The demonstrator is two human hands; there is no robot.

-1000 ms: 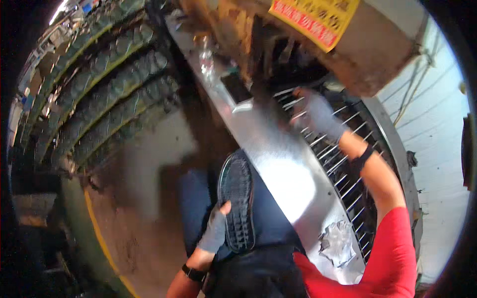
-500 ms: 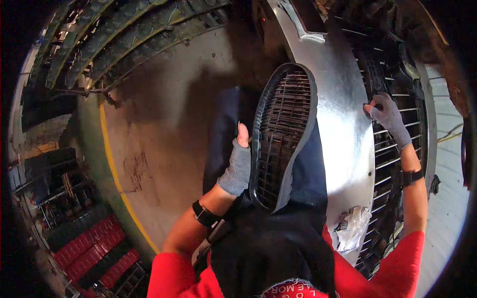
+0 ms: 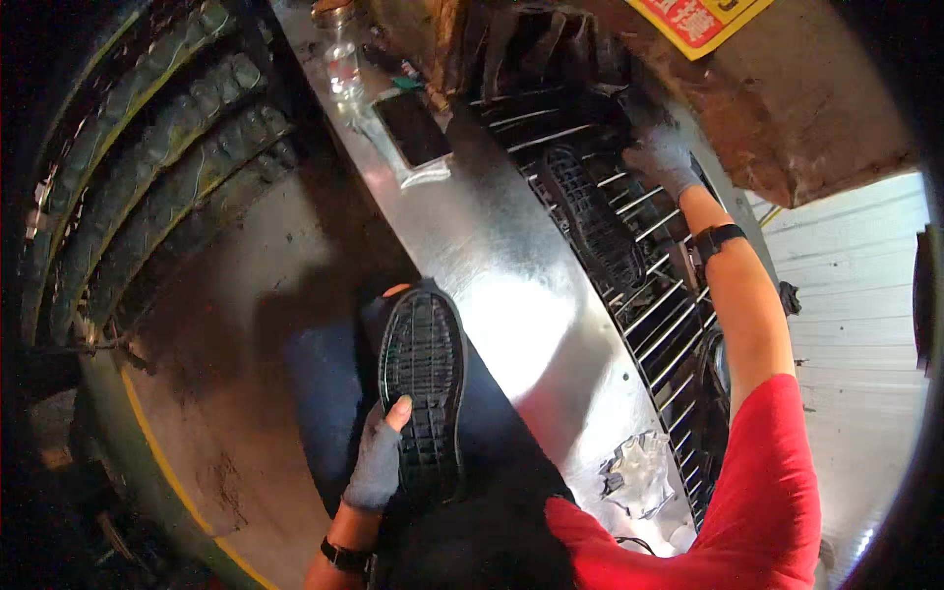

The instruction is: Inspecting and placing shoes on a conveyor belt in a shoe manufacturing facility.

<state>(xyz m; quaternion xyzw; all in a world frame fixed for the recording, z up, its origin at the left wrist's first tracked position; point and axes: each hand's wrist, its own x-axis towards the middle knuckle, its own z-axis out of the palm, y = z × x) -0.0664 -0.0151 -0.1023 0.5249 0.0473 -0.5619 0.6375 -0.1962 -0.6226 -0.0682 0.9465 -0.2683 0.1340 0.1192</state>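
My left hand [image 3: 377, 464], in a grey fingerless glove, grips a black shoe sole [image 3: 423, 379] over my lap. The thumb presses on its gridded face, and a fingertip shows behind its far end. My right hand [image 3: 663, 157], gloved the same way, is stretched out over the far part of a rack of metal bars [image 3: 657, 313]. Dark things lie around its blurred fingers, so whether it holds anything cannot be made out. A second black sole [image 3: 593, 224] rests on the bars, nearer to me than that hand.
Between my lap and the rack runs a shiny metal table [image 3: 492, 265]. On it are a phone [image 3: 413, 128], a clear bottle [image 3: 340, 61] and a crumpled clear plastic bag [image 3: 639, 474]. Shelves of dark soles [image 3: 187, 108] stand at the far left. A yellow-red sign [image 3: 700, 18] hangs at the top.
The view has swung to the right. My right hand has reached farther away along the rack. My left thumb, earlier beside the sole's edge, now lies on its gridded face.
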